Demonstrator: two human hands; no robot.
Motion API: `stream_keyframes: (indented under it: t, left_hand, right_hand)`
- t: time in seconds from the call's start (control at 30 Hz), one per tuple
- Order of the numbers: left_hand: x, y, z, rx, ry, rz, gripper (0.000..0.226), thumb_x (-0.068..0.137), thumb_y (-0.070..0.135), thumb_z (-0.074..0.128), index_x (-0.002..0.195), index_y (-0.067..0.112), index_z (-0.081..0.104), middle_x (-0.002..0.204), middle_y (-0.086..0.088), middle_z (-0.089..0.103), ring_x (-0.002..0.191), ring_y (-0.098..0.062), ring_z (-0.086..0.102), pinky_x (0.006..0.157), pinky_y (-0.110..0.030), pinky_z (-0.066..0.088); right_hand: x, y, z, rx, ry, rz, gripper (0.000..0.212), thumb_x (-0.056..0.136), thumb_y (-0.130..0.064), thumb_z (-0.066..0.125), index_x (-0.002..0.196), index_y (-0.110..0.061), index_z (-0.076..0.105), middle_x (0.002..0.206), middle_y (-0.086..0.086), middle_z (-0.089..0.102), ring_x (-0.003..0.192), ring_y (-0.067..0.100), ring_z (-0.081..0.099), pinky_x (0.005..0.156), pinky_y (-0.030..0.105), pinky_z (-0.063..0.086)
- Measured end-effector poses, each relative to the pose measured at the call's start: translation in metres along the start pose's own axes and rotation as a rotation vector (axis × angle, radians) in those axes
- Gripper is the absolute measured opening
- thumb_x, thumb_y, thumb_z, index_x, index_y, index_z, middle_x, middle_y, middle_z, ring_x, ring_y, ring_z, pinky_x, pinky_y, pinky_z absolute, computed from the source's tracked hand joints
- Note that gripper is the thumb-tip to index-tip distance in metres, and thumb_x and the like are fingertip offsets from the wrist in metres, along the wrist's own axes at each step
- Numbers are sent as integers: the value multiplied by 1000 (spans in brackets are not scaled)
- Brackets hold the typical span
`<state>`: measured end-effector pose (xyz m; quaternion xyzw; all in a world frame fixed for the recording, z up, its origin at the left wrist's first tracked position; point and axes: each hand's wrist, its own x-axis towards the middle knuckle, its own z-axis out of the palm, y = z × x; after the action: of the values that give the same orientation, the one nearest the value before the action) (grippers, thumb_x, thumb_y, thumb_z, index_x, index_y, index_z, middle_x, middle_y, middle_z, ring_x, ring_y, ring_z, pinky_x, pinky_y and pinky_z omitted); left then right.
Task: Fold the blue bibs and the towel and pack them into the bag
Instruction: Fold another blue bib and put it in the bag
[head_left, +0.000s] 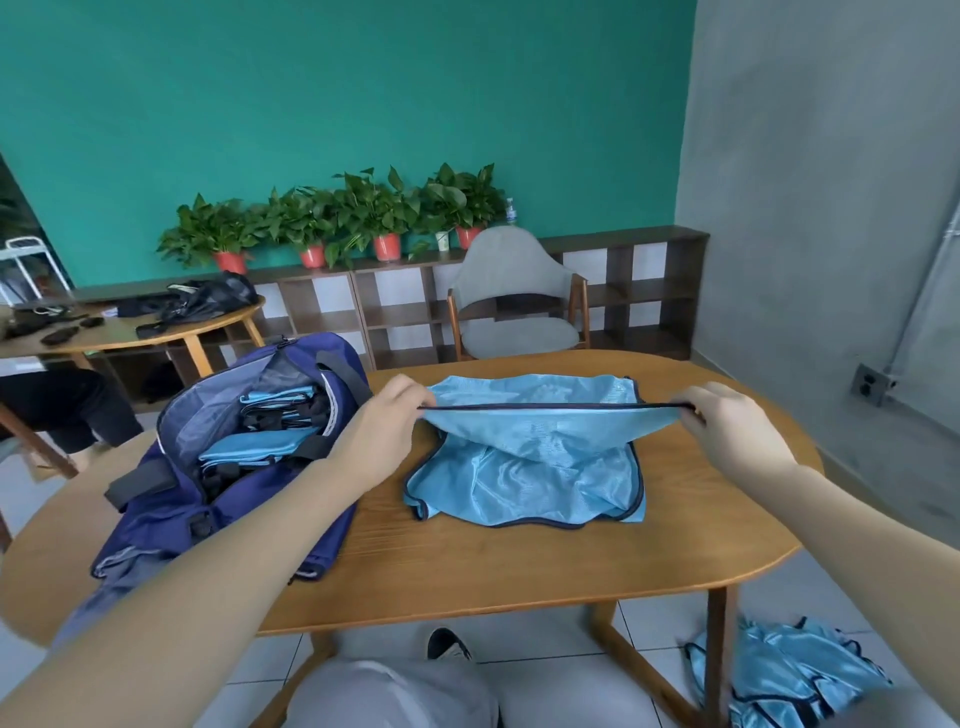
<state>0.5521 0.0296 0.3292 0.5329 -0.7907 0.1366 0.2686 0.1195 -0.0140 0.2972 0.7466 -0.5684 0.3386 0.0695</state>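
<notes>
A light blue mesh bib (530, 467) with dark trim lies on the wooden table (519, 566), its upper part lifted. My left hand (387, 415) pinches the left end of the raised dark hem. My right hand (732, 421) pinches the right end, so the hem is stretched taut between them above the table. To the left, an open navy bag (171, 509) sits on the table edge, with folded blue bibs (249, 449) inside it. More blue bibs (789, 670) lie in a heap at the lower right, below the table.
A grey chair (514, 296) stands behind the table, before a low shelf with several potted plants (332, 223). At the left a second table (130, 332) holds dark items, and a seated person's leg (57, 405) shows. My knees (415, 696) are under the table.
</notes>
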Motion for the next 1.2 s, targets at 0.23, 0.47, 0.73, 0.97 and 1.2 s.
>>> stream_keyframes:
  t: [0.23,0.47,0.73,0.97,1.2]
  left_hand:
    - [-71,13,20,201,-114,159,29,77,3,83,99,21,73,93,5,62,61,-20,59,62,-30,53]
    - [-95,28,34,170,-206,184,12,93,33,57,100,28,66,96,9,65,74,-21,67,67,-34,56]
    - [-82,40,28,247,-194,84,48,99,62,35,91,31,70,82,10,70,74,-16,68,61,-30,50]
    - [-22,39,49,43,-215,-36,23,103,33,54,122,26,65,114,10,68,108,-13,62,84,-34,52]
    - [12,17,80,-30,-341,35,30,98,33,65,127,24,66,125,8,65,122,-13,51,98,-26,41]
  right_hand:
    - [-68,21,-8,-344,-84,-313,25,71,-14,90,88,-16,72,77,3,64,45,26,57,37,25,34]
    - [-98,12,-1,-470,-279,-243,16,101,-41,49,107,-33,60,89,-10,61,74,16,64,56,32,52]
    - [-105,5,-4,-316,-104,-327,45,98,-54,36,92,-26,71,81,-11,64,75,13,61,44,28,47]
    - [-48,-45,35,-125,-29,-271,9,94,-24,68,98,-20,74,86,-5,69,81,19,65,47,35,53]
    - [4,-58,68,146,-382,-70,24,101,-28,59,123,-22,69,118,-6,66,109,14,60,92,36,53]
